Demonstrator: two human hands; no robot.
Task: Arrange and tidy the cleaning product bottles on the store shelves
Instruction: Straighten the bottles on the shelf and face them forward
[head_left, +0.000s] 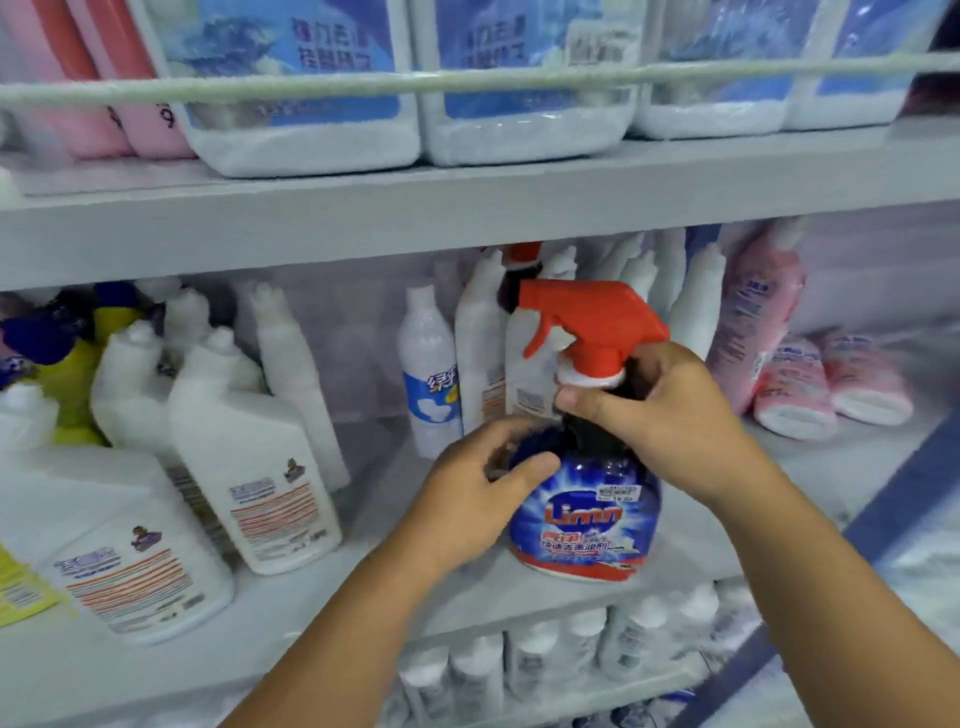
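A dark spray bottle (584, 525) with a blue label and a red trigger head stands upright near the front edge of the middle shelf (322, 613). My right hand (670, 415) is closed around its neck just below the red trigger. My left hand (478, 488) grips the bottle's rounded left shoulder. White angled-neck bottles (249, 457) stand to the left, and more white bottles (488, 332) line up behind the spray bottle.
Pink bottles (753, 322) stand and lie at the right of the middle shelf. Large white tubs with blue labels (311, 93) fill the upper shelf behind a rail. A yellow bottle (78, 364) sits far left. Small white bottles (545, 654) crowd the lower shelf.
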